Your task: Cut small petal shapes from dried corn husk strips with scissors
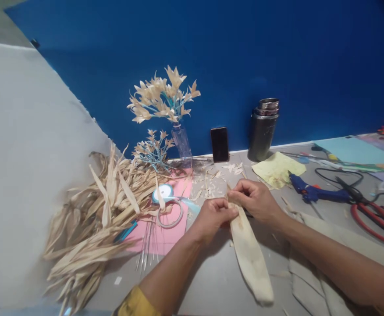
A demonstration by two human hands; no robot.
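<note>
A long pale corn husk hangs down toward me from between my hands, its narrow end at the top. My left hand pinches that narrow end from the left, thumb laid across it. On the other side, my right hand grips the tip with thumb and fingers closed. The two hands are close together above the grey table. Small husk scraps lie scattered just beyond them.
Left are a heap of dried husks, a tape roll, a ribbon spool and pink paper. Behind stand husk flowers in a plastic bottle, a phone and a flask. Right: glue gun, red-handled scissors.
</note>
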